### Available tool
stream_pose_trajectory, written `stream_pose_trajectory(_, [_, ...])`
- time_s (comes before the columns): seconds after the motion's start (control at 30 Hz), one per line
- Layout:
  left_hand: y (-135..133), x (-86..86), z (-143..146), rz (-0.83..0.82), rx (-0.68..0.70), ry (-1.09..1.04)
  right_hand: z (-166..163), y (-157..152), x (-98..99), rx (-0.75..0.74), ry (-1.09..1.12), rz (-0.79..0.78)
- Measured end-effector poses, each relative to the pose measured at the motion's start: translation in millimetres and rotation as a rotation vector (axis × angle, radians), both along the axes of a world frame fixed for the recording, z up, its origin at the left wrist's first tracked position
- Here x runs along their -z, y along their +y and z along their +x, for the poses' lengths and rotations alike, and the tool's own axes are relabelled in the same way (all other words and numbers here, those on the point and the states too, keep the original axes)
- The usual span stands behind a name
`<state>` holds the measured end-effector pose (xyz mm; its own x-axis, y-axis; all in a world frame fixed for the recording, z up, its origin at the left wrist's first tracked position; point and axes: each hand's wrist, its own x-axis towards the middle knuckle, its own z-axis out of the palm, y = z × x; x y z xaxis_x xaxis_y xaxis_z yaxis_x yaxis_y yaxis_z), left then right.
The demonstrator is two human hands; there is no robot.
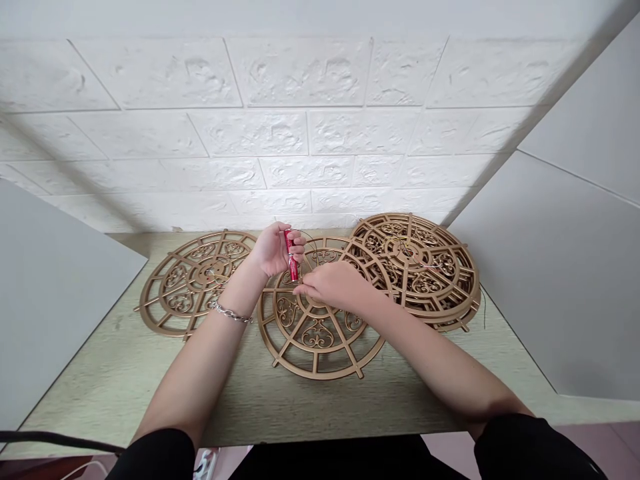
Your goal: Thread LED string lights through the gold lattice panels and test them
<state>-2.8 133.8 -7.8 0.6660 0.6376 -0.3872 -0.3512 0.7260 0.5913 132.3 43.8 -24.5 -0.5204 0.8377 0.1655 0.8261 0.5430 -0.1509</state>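
Note:
My left hand (pixel 274 249) is raised over the middle openwork disc, palm partly up. Its fingers are wrapped round a slim red cylinder (pixel 293 269), which points down and has a pale band near its middle. A thin dark wire (pixel 311 237) curves from the top of my left hand toward my right. My right hand (pixel 336 285) is just right of the cylinder's lower end, fingers closed together; what they pinch is hidden. Beneath both hands lies the round gold-coloured openwork disc (pixel 316 363), with spokes and scroll patterns.
Another gold disc (pixel 150 303) lies to the left, with small wires at its hub. A stack of similar discs (pixel 467 293) stands at the right, overlapping the middle one. White brick-textured wall (pixel 300 133) rises behind the table (pixel 400 393). Grey panels (pixel 560 287) flank both sides.

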Motion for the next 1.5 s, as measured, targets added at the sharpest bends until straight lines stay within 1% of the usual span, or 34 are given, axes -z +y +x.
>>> stream_pose_trajectory(0.2, [-3.6,-2.0,1.5,-0.004,0.019,-0.021,-0.6,-0.7,-2.6,0.006,-0.113,0.010])
stream_pose_trajectory(0.4, [-3.6,-2.0,1.0,0.007,0.036,-0.046,-1.8,-3.2,-7.7,0.051,-0.197,-0.029])
stream_pose_trajectory(0.5, [-3.6,-2.0,1.2,0.010,0.040,-0.051,-1.2,-3.5,-7.8,0.050,-0.185,-0.017])
stream_pose_trajectory(0.67, [-4.5,-1.3,1.4,0.008,0.056,-0.061,0.2,-3.4,-6.3,-0.021,-0.080,-0.005])
stream_pose_trajectory(0.77, [-4.3,-0.8,0.7,0.005,0.062,-0.075,0.0,-4.3,-5.7,-0.028,-0.056,0.003])
stream_pose_trajectory(1.07, [-5.7,-2.0,2.3,-0.007,0.069,-0.098,-1.5,-7.9,-6.9,0.035,-0.132,0.069])
stream_pose_trajectory(1.33, [-7.9,-3.1,4.5,-0.008,0.083,-0.106,-0.1,-7.3,-5.4,-0.013,-0.119,0.107])
stream_pose_trajectory(1.5, [-9.3,-2.6,5.8,0.003,0.069,-0.096,-1.4,-8.0,-7.9,0.000,-0.124,0.095])
